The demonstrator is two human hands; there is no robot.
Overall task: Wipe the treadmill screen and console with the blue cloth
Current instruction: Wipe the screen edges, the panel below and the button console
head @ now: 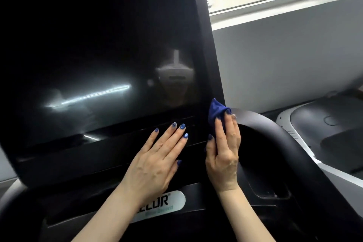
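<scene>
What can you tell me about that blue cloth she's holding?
The blue cloth is a small, deep-blue piece of soft fabric, bunched into folds. The right hand grips it, fingers curled over it, so only its upper part shows. It is pressed against the lower right corner of the treadmill screen, at the black frame's edge.

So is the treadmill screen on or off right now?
Off. The screen is dark all over, showing only reflections of a light strip and a pale object; no display content appears.

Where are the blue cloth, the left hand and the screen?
blue cloth (pixel 214 111): head view, bunched top fold.
left hand (pixel 157 161): head view, back of hand.
screen (pixel 94 49): head view, dark glass.
</scene>
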